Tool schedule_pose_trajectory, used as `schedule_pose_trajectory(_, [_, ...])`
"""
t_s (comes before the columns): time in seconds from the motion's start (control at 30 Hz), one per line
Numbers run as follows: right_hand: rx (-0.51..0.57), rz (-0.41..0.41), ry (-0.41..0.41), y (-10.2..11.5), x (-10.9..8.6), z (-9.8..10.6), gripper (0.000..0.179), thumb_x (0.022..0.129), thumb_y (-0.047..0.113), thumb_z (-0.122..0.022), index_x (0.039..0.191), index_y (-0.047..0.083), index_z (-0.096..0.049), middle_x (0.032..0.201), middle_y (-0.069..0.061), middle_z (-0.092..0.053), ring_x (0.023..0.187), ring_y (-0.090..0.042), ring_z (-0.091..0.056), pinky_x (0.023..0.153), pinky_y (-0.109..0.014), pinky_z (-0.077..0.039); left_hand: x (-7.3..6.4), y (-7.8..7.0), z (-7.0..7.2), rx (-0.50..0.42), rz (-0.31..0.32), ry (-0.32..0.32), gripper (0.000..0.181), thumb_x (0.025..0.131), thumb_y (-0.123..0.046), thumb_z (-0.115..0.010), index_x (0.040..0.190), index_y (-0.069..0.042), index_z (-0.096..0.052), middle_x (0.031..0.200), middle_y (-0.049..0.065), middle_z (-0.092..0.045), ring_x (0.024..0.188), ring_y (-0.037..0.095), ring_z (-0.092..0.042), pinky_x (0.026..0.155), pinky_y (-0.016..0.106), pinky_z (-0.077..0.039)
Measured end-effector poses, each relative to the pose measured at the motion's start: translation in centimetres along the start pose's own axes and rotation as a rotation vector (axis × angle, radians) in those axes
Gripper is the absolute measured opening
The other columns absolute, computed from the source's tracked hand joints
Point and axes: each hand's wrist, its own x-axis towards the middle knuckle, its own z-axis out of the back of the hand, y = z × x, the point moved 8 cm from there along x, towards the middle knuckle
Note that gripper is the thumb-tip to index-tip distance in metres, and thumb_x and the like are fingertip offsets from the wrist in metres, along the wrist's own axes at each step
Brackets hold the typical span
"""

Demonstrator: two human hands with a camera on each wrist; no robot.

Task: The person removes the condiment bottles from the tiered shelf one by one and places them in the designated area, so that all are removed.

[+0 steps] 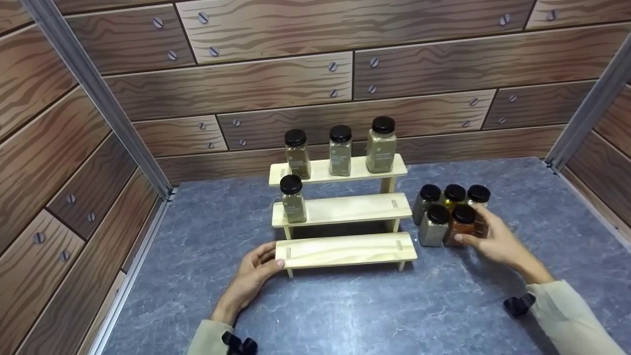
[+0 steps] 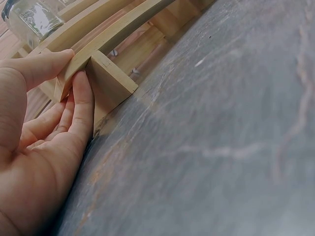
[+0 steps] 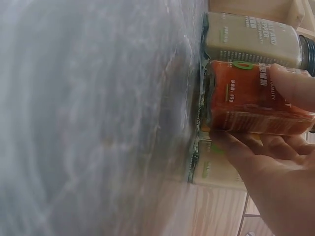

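A three-step wooden spice rack (image 1: 345, 249) stands on the table. My left hand (image 1: 256, 270) pinches the left end of its lowest step; in the left wrist view the thumb lies on top of the board (image 2: 66, 81) and the fingers are beneath. To the right of the rack, my right hand (image 1: 495, 240) holds a black-capped jar of red-orange spice (image 1: 461, 227), thumb on its front and fingers along its right side. In the right wrist view this red spice jar (image 3: 241, 98) sits beside a jar of pale salt and pepper (image 3: 253, 39).
Three spice jars (image 1: 340, 153) stand on the top step and one jar (image 1: 294, 204) on the left of the middle step. Several other jars (image 1: 428, 202) cluster around the red one. Wood-patterned walls (image 1: 286, 88) enclose the grey marbled table (image 1: 217, 212).
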Motion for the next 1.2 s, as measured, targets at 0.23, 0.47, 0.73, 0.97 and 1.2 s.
schedule_pose_trajectory(0.23, [0.012, -0.006, 0.012, 0.1, 0.0, -0.2, 0.074, 0.087, -0.007, -0.079, 0.152, -0.011, -0.042, 0.127, 0.024, -0.061, 0.110, 0.008, -0.064, 0.096, -0.010, -0.053, 0.0, -0.1, -0.1, -0.016, 0.004, 0.013, 0.071, 0.098, -0.001, -0.070, 0.156, 0.016, -0.034, 0.149, 0.033, -0.051, 0.120, 0.022, -0.066, 0.106, 0.030, -0.058])
schedule_pose_trajectory(0.47, [-0.009, -0.040, 0.028, -0.1, -0.1, -0.2, 0.073, 0.087, -0.005, -0.079, 0.151, -0.008, -0.044, 0.140, -0.023, -0.062, 0.111, 0.009, -0.062, 0.097, -0.010, -0.052, 0.0, -0.1, -0.1, -0.017, -0.003, 0.010, 0.070, 0.098, -0.001, -0.071, 0.155, 0.017, -0.035, 0.148, 0.032, -0.053, 0.119, 0.021, -0.067, 0.105, 0.031, -0.059])
schedule_pose_trajectory(0.73, [-0.019, -0.028, 0.029, -0.1, 0.1, -0.2, 0.073, 0.087, -0.006, -0.079, 0.151, -0.008, -0.044, 0.140, -0.022, -0.062, 0.111, 0.009, -0.061, 0.098, -0.008, -0.049, 0.0, 0.0, 0.0, -0.016, -0.004, 0.002, 0.070, 0.097, 0.000, -0.071, 0.155, 0.017, -0.036, 0.147, 0.032, -0.054, 0.119, 0.021, -0.067, 0.106, 0.032, -0.059])
schedule_pose_trajectory(0.97, [-0.069, -0.038, 0.042, 0.0, 0.0, -0.2, 0.074, 0.089, -0.004, -0.079, 0.153, -0.007, -0.043, 0.142, -0.030, -0.058, 0.110, 0.013, -0.058, 0.098, -0.005, -0.044, 0.1, 0.0, 0.0, -0.012, -0.005, -0.003, 0.070, 0.097, 0.000, -0.071, 0.155, 0.017, -0.036, 0.148, 0.032, -0.053, 0.119, 0.021, -0.067, 0.106, 0.031, -0.058])
schedule_pose_trajectory(1.2, [0.058, 0.052, 0.037, 2.0, 0.4, 0.4, 0.061, 0.087, -0.015, -0.075, 0.141, -0.013, -0.047, 0.128, 0.003, -0.065, 0.112, 0.005, -0.066, 0.097, -0.011, -0.055, -0.1, -0.1, -0.1, -0.013, -0.005, -0.003, 0.071, 0.097, 0.000, -0.070, 0.155, 0.019, -0.033, 0.148, 0.034, -0.052, 0.119, 0.019, -0.065, 0.106, 0.029, -0.058])
